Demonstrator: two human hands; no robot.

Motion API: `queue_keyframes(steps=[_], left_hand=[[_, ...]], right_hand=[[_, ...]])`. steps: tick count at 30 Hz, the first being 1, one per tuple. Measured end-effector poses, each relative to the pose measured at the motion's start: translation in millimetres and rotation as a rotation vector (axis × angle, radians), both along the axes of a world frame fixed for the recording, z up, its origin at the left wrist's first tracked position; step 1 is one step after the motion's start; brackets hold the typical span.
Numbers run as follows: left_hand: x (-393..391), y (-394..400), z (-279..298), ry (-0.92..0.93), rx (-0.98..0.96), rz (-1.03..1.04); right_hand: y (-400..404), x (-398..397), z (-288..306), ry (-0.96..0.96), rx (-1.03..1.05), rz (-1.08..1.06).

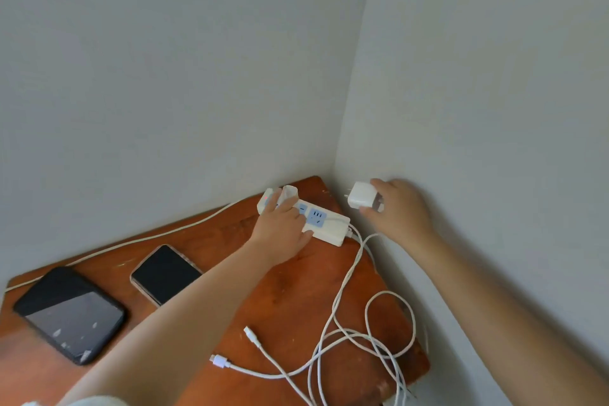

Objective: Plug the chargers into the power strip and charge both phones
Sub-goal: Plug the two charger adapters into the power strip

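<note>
Head view, charger w/ prongs out, pinched in right-hand fingers

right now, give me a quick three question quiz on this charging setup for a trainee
1. True or false: the right hand holds a white charger in the air, prongs not yet in the power strip.
2. Where are the two phones?
A. Stacked on the strip
B. Lying apart on the wooden table, left of the left arm
C. In the left hand
3. Fill in: the two loose cable connectors lie on the table and are plugged into ____ phone.

Key: 1 true; 2 B, the larger phone and the smaller phone lie side by side; 3 neither.
</note>
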State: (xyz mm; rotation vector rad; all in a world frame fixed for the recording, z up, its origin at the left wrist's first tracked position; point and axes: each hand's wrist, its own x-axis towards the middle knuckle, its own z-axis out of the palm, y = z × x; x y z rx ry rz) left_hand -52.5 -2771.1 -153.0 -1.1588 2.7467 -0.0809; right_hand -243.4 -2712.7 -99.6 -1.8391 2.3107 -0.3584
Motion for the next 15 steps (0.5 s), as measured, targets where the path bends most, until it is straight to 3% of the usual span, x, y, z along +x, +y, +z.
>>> queue_keyframes(steps=[6,11,15], left_hand=[[43,1,-7,-0.053,-0.036,-0.060],[46,2,-19,-0.100,-0.020,-0.046],[45,0,-25,-0.087,-0.010,-0.017]], right_hand=[[-51,22,-6,0.095,0.305,0.238],[-80,20,-9,0.354,0.355,0.562],[-99,22,-6,0.360,0.413,0.668]])
